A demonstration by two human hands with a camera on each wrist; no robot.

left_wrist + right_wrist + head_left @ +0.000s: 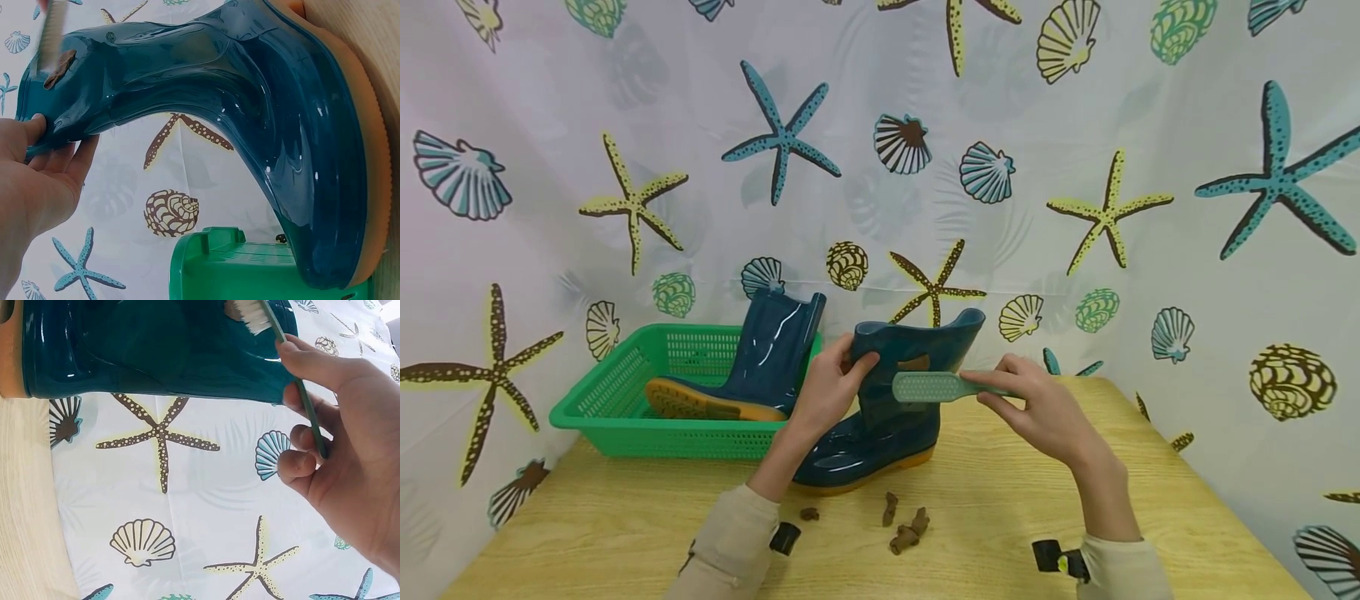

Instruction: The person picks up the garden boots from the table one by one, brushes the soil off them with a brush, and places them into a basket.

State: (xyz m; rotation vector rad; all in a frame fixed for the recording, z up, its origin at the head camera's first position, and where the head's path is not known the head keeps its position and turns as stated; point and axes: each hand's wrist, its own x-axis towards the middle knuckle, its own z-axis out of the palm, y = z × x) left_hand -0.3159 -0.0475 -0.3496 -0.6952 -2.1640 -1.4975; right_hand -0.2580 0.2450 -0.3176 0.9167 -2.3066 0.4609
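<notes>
A dark blue rubber boot point(872, 450) with an orange sole stands upright on the table. My left hand point(831, 387) grips the top edge of its shaft, thumb outside and fingers on the other side, as the left wrist view shows point(37, 169). In my right hand point(1045, 408) is a pale green scrubbing brush point(928, 387), held by its handle. Its white bristles point(253, 315) face the boot's shaft, right at a brown patch of mud point(60, 70) near the top. The brush covers part of that patch in the head view.
Left of the boot, a green plastic basket point(677, 446) holds a second blue boot point(775, 350), tilted with its sole showing. Several brown clumps point(910, 531) lie on the wooden table point(1000, 517) in front. A curtain printed with shells and starfish point(865, 217) hangs behind.
</notes>
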